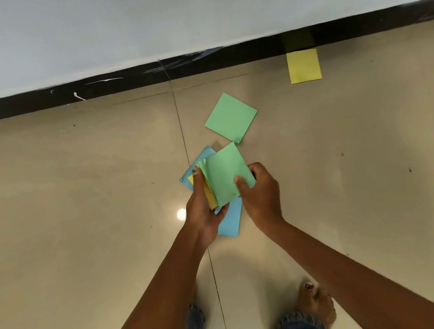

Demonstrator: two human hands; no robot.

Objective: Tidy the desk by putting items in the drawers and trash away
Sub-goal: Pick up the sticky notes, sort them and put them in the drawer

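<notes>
I hold a loose stack of coloured paper squares (pixel 225 175) above the floor, green on top with yellow and blue sheets under it. My left hand (pixel 202 209) grips the stack's left edge from below. My right hand (pixel 261 194) pinches its right side, thumb on the green top sheet. A blue sheet (pixel 230 221) sticks out beneath both hands. One green paper square (pixel 230 117) lies flat on the floor just beyond the stack. A yellow paper square (pixel 303 66) lies farther off at the right, touching the skirting.
Glossy beige floor tiles (pixel 80 207) fill the view. A black skirting board (pixel 119 80) runs along a pale wall (pixel 166 13) at the top. My bare right foot (pixel 317 304) and jeans hems show at the bottom. No desk or drawer is in view.
</notes>
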